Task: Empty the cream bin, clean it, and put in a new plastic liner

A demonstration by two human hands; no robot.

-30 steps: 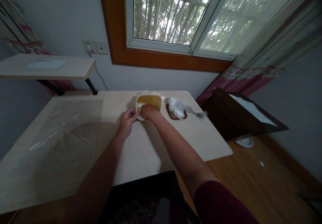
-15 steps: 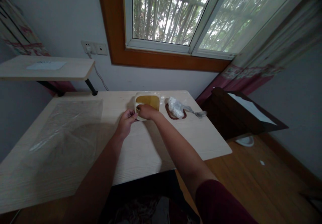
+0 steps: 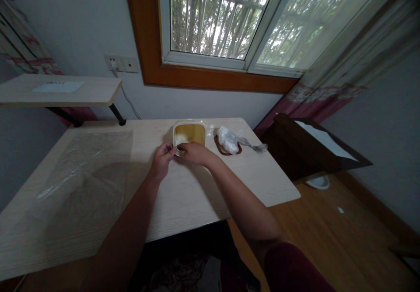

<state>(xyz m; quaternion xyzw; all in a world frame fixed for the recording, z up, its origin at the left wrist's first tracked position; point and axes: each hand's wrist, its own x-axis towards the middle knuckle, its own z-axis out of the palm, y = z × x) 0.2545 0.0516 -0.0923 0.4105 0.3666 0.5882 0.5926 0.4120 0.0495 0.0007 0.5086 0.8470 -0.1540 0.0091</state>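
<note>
Tub [image 3: 193, 132] sits at 12 o'clock on the table [image 3: 252, 182], its 7 o'clock corner apparently pinched by the left hand [image 3: 162, 158]. Grip of the right hand [image 3: 197, 153] can't be told, tbh. Tub's best braced firmly, so nothing gets tipped.

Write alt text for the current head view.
A person's left hand and right hand are close together at the near left corner of a tub with a yellowish inside on a pale table. A crumpled plastic bag lies to its right, clear plastic sheeting to the left.
</note>
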